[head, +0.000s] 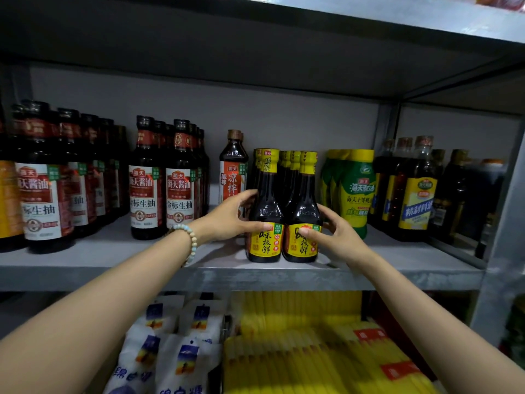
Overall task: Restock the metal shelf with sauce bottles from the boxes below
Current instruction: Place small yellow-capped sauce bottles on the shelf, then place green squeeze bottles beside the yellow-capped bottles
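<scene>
Two small dark sauce bottles with yellow caps and yellow labels stand side by side at the front of the grey metal shelf (pixel 119 251). My left hand (pixel 230 217) grips the left bottle (pixel 265 211), fingers behind it and thumb across its label. My right hand (pixel 332 231) grips the right bottle (pixel 302 211), thumb on the label and fingers round its right side. More bottles of the same kind stand in rows right behind these two. No boxes are in view.
Tall soy sauce bottles (pixel 162 183) with red-white labels fill the shelf's left half. A red-labelled bottle (pixel 233 172) stands just left of my hand. Green-yellow squeeze bottles (pixel 358 191) and dark bottles (pixel 414 189) stand right. White bags (pixel 173 345) and yellow packs (pixel 318 342) lie below.
</scene>
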The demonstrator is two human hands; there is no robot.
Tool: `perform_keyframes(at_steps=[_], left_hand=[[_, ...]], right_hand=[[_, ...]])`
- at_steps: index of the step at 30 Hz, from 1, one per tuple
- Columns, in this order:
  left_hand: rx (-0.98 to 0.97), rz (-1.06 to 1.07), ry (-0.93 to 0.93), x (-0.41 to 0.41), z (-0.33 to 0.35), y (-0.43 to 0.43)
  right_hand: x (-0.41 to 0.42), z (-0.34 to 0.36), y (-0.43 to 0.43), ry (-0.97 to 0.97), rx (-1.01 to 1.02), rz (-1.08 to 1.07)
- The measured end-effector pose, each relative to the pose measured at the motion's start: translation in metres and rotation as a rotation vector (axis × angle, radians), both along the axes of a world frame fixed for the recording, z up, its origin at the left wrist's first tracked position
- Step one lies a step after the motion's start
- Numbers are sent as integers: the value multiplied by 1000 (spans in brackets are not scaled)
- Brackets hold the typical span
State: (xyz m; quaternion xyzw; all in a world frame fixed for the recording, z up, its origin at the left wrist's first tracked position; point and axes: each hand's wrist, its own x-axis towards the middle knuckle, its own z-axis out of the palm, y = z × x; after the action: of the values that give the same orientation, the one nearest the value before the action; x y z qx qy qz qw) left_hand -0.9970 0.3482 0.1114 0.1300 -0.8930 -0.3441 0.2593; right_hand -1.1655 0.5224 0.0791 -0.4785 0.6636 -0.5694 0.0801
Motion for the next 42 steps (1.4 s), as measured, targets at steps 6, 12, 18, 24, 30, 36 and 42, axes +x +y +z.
perform_keyframes(at_steps=[6, 12, 18, 24, 30, 36, 42], left_hand=[[-12, 35, 136, 16, -19, 0], [12, -19, 120, 65, -37, -8], [-55, -106, 74, 135, -54, -3], [-187, -208, -48, 230, -102, -13], [-185, -247, -276, 294, -208, -21], [-87, -272, -517, 321, -323, -13], [83, -231, -663, 361, -457, 7]], right_hand=[[21, 3, 13, 113, 14, -104], [71, -10, 37, 125, 39, -154], [155, -38, 46, 124, 58, -261], [263, -95, 41, 20, 155, -348], [341, -181, 46, -90, 440, -335], [383, -286, 59, -212, 642, -288], [426, -407, 78, -451, 694, -194]])
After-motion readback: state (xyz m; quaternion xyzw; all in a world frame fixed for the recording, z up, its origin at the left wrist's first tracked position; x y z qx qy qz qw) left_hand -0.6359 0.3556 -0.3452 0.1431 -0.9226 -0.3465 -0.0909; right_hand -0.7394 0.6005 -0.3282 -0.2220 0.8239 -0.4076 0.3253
